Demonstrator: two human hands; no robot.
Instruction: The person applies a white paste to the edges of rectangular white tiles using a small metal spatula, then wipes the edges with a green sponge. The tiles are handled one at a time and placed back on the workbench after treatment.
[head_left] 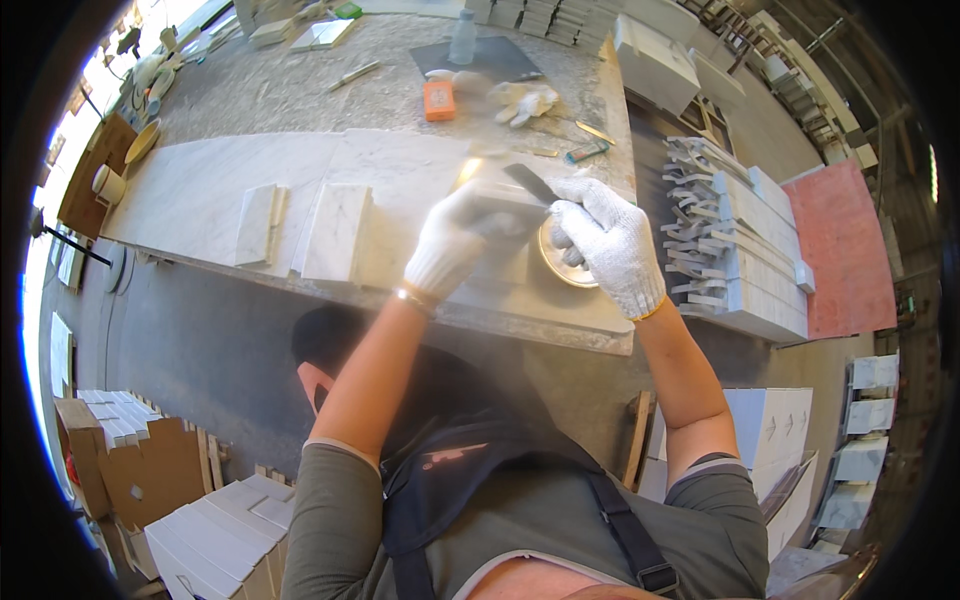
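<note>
In a white knit glove, my right hand (605, 240) is closed round a putty knife, whose dark flat blade (530, 184) points up and left. Beneath that hand is a round, shallow tin (562, 262), partly covered by the fingers. My left hand (447, 240), also gloved, is just left of the blade, with its fingers curled and smeared by motion. A blurred, pale brownish flat piece (508, 198) lies between the hands, seemingly in the left hand's grip; its kind is unclear. A bright yellow glow (469, 172) shows above the left fingers.
Two white marble tiles (336, 232) (257, 225) lie left on the pale slab (180, 205). Beyond are an orange box (438, 101), spare gloves (523, 101), a bottle (463, 38) and a lighter-like blue item (587, 151). Strapped slabs (745, 240) stand right; cartons (215, 535) behind left.
</note>
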